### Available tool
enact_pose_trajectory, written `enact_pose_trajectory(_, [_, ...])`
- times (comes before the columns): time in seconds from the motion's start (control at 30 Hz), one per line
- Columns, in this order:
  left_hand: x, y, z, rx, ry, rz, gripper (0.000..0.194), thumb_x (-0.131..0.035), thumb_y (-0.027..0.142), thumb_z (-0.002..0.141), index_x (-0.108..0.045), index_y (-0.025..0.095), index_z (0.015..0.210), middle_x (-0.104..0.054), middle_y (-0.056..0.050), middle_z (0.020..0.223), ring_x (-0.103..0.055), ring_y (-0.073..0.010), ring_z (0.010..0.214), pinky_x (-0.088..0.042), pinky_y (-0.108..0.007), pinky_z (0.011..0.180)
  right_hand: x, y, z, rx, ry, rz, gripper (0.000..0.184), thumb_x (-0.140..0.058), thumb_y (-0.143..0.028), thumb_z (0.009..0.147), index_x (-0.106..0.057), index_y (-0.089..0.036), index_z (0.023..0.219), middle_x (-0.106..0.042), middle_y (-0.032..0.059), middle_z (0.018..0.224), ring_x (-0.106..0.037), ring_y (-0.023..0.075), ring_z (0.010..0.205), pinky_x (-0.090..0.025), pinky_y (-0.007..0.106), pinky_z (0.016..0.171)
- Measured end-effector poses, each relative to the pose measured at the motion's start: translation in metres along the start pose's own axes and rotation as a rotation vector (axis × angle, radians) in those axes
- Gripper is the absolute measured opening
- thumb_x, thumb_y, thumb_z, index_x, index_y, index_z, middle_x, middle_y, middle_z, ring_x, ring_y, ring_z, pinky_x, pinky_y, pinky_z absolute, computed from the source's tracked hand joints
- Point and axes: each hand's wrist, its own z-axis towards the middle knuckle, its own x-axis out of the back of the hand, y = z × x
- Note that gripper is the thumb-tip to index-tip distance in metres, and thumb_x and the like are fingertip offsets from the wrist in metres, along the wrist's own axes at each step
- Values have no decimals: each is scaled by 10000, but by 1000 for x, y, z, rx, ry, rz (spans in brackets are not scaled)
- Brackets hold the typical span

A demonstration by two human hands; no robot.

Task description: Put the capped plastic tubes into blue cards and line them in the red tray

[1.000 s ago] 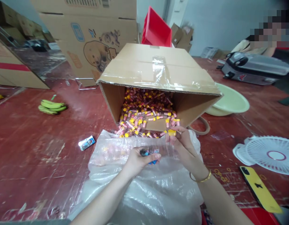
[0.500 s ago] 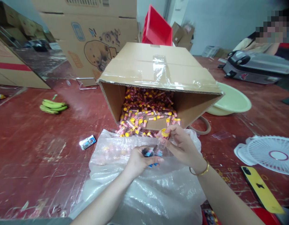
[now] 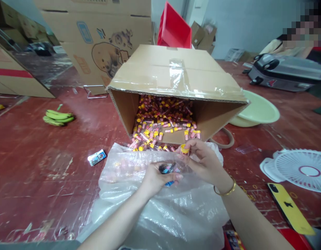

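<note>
My left hand [image 3: 156, 178] is closed around a few small glossy packets [image 3: 167, 169] in dark and blue print, above a translucent plastic sheet [image 3: 160, 215]. To its right, my right hand [image 3: 202, 161] pinches a small clear tube with a yellow cap [image 3: 185, 149]. The tube's lower end is close to the packets; I cannot tell whether they touch. Just beyond the hands, an open cardboard box [image 3: 181, 76] lies on its side. Many yellow-capped tubes [image 3: 168, 111] with pink labels fill it and spill over its front edge.
Left on the red floor are a loose packet [image 3: 97, 158] and green bananas [image 3: 58, 118]. To the right stand a pale green basin [image 3: 261, 111], a tape roll [image 3: 229, 137], a white plastic lattice lid [image 3: 306, 170] and a yellow phone [image 3: 290, 208]. Farther back, a person sits behind a grey suitcase [image 3: 287, 71].
My right hand has shifted slightly right and down with the tube, and the packets in my left hand sit at a slightly different angle. The view has tilted a little.
</note>
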Motion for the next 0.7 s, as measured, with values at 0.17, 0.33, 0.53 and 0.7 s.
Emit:
enact_pose_trajectory(0.17, [-1, -1, -2, -46, -1, 15, 288, -847, 380, 594, -694, 147, 668, -698, -27, 635, -630, -132, 576, -478, -214, 560, -7, 1, 5, -174, -15, 301, 339, -742, -425, 749, -481, -234, 851, -584, -26, 752, -594, 125, 665, -511, 270, 628])
enact_pose_trajectory(0.33, [-8, 2, -2, 61, 34, -180, 469, -818, 486, 608, -711, 160, 928, -746, -78, 849, -694, -195, 675, -561, -306, 633, -15, 13, 2, -245, 102, 434, 348, -736, -423, 754, -458, -243, 862, -642, -24, 791, -633, 136, 657, -520, 279, 606])
enact_pose_trajectory(0.53, [-8, -5, 4, 114, 89, -267, 517, -695, 576, 723, -684, 129, 983, -749, -112, 851, -711, -217, 707, -556, -281, 566, -7, 18, -8, -208, 184, 244, 301, -704, -383, 778, -451, -248, 872, -569, -58, 711, -503, 93, 551, -407, 237, 534])
enact_pose_trajectory(0.7, [-9, -8, 3, 63, 112, -238, 538, -667, 588, 745, -650, 134, 1033, -744, -92, 784, -715, -226, 666, -530, -262, 509, -13, 16, -12, -285, 10, 3, 347, -750, -329, 680, -439, -229, 798, -621, -12, 780, -568, 154, 713, -448, 297, 654])
